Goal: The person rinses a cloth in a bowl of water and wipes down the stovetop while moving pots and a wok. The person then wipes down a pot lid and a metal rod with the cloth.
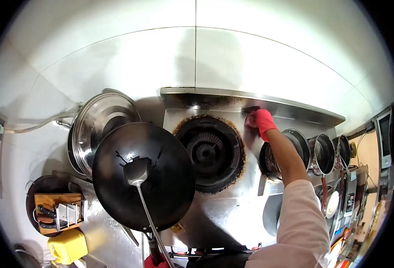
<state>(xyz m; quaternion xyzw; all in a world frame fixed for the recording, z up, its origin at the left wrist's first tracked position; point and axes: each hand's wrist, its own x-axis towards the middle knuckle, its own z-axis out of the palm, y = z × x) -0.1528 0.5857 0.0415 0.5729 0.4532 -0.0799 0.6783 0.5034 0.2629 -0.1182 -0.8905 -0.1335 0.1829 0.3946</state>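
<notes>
My right hand (pixel 264 123), in a red glove, reaches to the steel backsplash behind the stove and presses a dull reddish cloth (pixel 250 120) there. Its fingers are partly hidden. At the bottom edge my left hand (pixel 157 261), also red-gloved, is closed around the handle of a large black wok (pixel 112 178). A wok spatula (pixel 137 173) rests inside the wok, its long metal handle passing by that hand. The wok is held left of the burner (pixel 207 152), which is black with brown crust around its ring.
A big steel pot with a lid (pixel 109 118) stands behind the wok. Several pots, one a dark saucepan (pixel 323 154), line the right side. At left are a knife rack (pixel 67 214) and a yellow jug (pixel 69 246). A tiled wall (pixel 250 49) closes the back.
</notes>
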